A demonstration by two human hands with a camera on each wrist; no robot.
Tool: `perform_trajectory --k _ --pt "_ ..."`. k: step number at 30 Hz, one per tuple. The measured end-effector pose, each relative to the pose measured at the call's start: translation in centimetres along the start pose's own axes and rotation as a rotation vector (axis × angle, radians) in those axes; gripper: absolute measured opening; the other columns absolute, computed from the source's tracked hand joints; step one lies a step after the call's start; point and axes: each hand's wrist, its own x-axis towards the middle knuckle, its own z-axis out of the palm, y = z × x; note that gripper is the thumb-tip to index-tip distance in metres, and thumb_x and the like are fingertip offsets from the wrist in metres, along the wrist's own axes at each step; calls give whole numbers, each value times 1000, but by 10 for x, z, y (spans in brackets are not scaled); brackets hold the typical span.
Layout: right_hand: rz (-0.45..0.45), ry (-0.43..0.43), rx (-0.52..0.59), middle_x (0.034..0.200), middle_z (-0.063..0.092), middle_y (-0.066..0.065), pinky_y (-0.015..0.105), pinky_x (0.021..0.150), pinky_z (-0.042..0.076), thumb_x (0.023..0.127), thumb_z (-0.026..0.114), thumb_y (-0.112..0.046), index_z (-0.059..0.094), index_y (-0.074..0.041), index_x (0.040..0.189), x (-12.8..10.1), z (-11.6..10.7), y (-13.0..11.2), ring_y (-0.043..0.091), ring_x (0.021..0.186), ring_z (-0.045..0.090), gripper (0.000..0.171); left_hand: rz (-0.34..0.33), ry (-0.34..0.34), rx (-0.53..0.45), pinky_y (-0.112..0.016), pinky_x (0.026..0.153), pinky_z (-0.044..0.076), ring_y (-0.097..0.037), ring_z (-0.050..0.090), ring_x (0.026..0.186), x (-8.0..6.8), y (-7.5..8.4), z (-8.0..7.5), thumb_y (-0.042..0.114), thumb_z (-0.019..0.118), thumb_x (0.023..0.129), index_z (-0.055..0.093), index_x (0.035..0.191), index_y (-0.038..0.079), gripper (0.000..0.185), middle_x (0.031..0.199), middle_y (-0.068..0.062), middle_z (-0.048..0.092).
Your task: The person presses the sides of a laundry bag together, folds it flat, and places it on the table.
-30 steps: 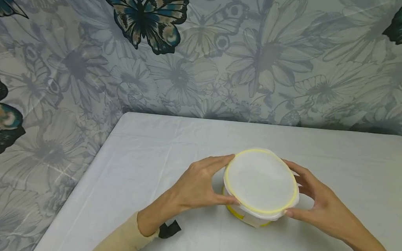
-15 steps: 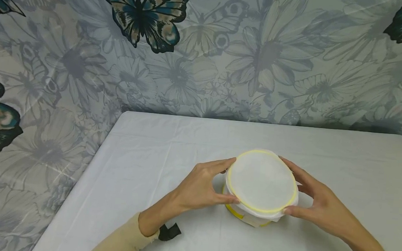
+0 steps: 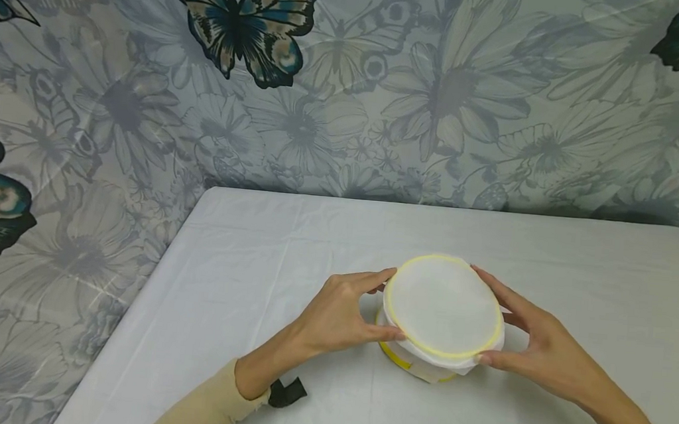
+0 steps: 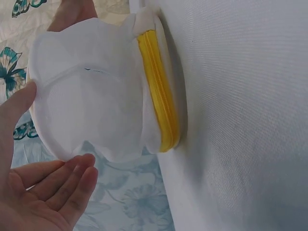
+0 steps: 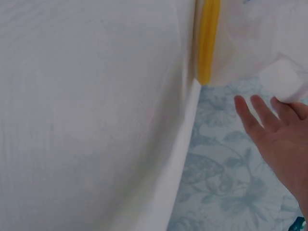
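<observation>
Both hands bracket the round white fabric-covered container with a yellow rim (image 3: 442, 310), which stands on the white cloth-covered table (image 3: 250, 278) a little right of its middle. The left hand (image 3: 340, 315) cups the container's left side, thumb low against the wall and fingers reaching round the far edge; the right hand (image 3: 535, 350) mirrors it on the right side, thumb near the lower front and fingers along the upper rim. In the left wrist view the left hand's fingers (image 4: 57, 185) look fairly straight and lie just beside the white fabric (image 4: 91, 110) rather than clamped on it, so whether they truly grip or only touch is hard to say. The right hand's fingers (image 5: 269, 122) likewise spread close to the cloth's loose edge.

The cover appears to be thin fabric stretched over the top, bunching loosely below the yellow band (image 4: 159, 101). If the hands press or lift on that slack alone, it could slide or pull off the rim, and the container could tip. Uneven pressure from one side might also skate it across the smooth tablecloth. A small black strap (image 3: 286, 391) lies by the left wrist's beige sleeve (image 3: 204, 411), well apart from the container.
</observation>
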Motion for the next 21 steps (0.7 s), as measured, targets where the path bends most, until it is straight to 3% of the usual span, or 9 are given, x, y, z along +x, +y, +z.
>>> perform_trajectory --k 7,13,21 --pt "-9 -23 -18 161 32 -1 8 100 38 76 85 -5 27 -16 158 -3 -1 2 2 142 33 102 -9 -29 -83 -23 88 55 -14 66 104 0 -1 -1 34 91 72 53 142 3 85 136 -6 61" --pt "-44 25 -17 159 35 4 8 99 39 73 88 -5 32 -14 156 -3 4 4 1 140 36 101 -43 -42 -162 -19 88 53 -14 66 105 0 -4 2 26 91 73 51 143 2 84 137 -7 60" --pt "-51 61 -63 157 39 4 7 97 40 67 92 -10 32 -15 157 -2 6 4 -2 138 37 108 -33 -125 -167 -21 93 51 -12 56 125 0 -6 4 31 89 75 41 150 2 94 147 -6 51"
